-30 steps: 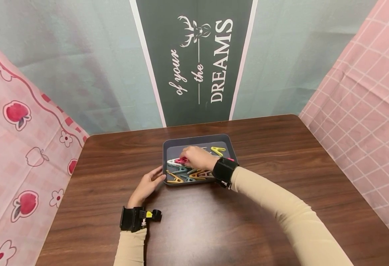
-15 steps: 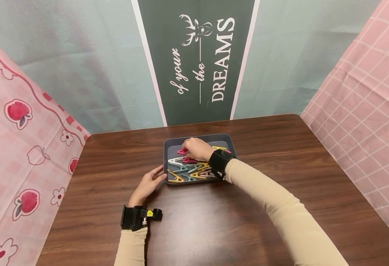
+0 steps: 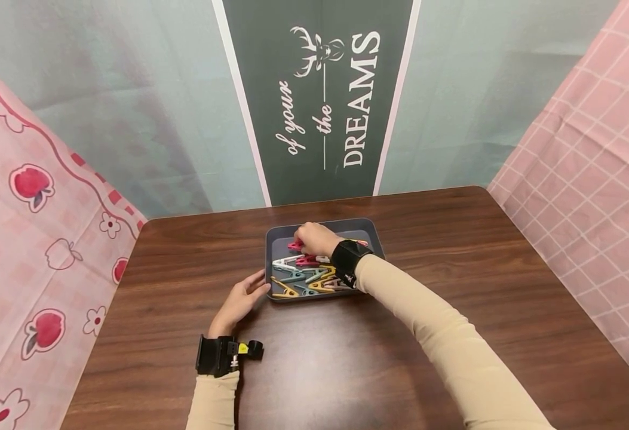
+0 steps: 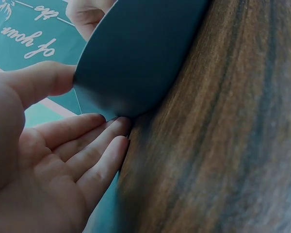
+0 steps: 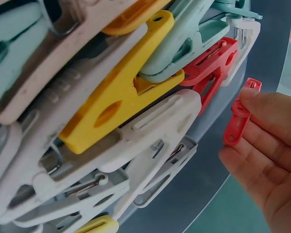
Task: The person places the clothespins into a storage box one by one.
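Observation:
A grey tray (image 3: 365,226) on the wooden table holds several clothespins in white, teal, yellow, red and beige. My right hand (image 3: 316,239) is over its far part. Its thumb and fingers pinch a small red clothespin (image 5: 240,114), seen side-on in the right wrist view. Another red clothespin (image 5: 211,68) lies among the others, beside a yellow clothespin (image 5: 121,87) and a white one (image 5: 150,126). My left hand (image 3: 239,303) rests at the tray's near left corner. In the left wrist view its thumb touches the wall and its fairly straight fingers reach the base.
The brown table (image 3: 314,370) extends around the tray on every side. A teal and dark green curtain (image 3: 325,185) hangs behind its far edge. Pink cloths stand at the left (image 3: 40,239) and right. Both wrists wear black straps with cameras.
My right hand has moved a little toward the tray's far side with a red clothespin, uncovering another red clothespin and more of the row. My left hand stays at the tray's corner.

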A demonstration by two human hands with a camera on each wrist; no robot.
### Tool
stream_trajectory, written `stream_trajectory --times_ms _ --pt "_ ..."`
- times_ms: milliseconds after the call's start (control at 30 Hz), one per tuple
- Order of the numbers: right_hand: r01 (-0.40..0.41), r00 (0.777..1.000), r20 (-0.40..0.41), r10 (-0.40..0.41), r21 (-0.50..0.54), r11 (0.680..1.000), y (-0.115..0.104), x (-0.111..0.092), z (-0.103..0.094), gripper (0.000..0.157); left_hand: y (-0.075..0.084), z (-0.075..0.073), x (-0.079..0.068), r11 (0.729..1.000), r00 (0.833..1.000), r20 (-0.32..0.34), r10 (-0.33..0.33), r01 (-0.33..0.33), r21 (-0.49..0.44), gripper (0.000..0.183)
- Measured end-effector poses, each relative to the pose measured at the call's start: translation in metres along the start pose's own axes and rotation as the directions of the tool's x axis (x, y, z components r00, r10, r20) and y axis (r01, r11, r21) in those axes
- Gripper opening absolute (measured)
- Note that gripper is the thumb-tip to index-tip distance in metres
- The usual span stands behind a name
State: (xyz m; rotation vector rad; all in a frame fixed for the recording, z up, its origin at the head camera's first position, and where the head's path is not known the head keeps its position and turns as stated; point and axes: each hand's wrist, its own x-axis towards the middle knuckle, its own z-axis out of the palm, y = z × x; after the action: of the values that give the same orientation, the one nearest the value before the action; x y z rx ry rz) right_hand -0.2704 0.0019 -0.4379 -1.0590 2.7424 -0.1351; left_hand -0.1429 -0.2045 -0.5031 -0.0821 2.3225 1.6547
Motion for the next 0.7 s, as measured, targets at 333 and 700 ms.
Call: stream_trajectory --times_ms 333,700 --pt "-0.02 0.999 0.043 0.02 0.001 1.0 -0.002 0.005 0.009 0.016 -0.003 0.003 -0.001 1.0 1.0 -0.006 0.008 -0.008 0.012 0.057" --pt "-0.054 0.998 0.042 0.054 -0.011 0.999 0.003 0.008 0.012 0.017 0.0 0.003 -0.001 1.0 1.0 -0.017 0.002 -0.002 0.001 0.056"
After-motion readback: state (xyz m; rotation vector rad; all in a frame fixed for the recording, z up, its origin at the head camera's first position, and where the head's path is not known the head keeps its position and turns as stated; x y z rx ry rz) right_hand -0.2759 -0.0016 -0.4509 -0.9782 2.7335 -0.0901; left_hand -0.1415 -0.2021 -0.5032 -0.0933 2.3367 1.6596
